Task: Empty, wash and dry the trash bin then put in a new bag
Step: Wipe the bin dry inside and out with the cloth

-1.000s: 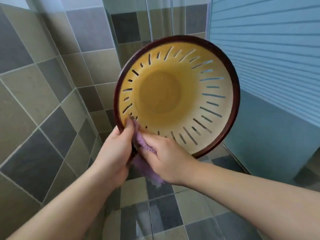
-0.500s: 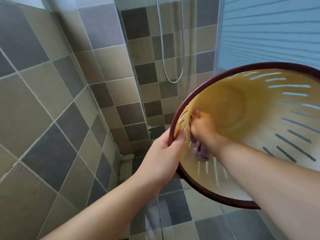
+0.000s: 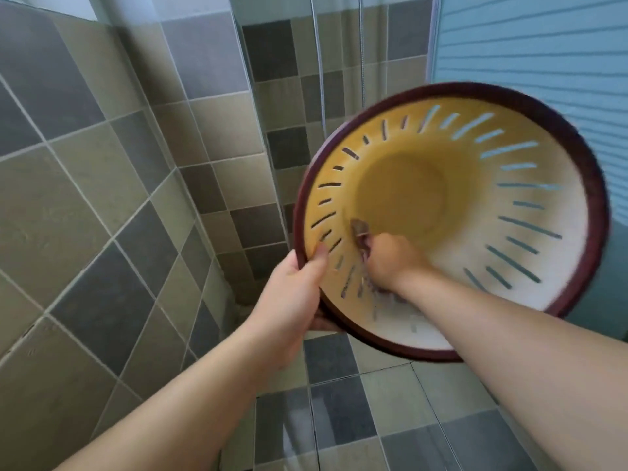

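A person holds a round yellow plastic trash bin with a dark red rim [image 3: 530,239] up in a tiled shower corner, mouth toward the camera. The left hand [image 3: 289,294] grips the rim's near left edge, thumb inside. The right hand [image 3: 390,263], deep inside, pinches a crumpled purple cloth [image 3: 361,232] against the slotted wall. Half a second ago, the bin sat farther right, its mouth partly cropped.
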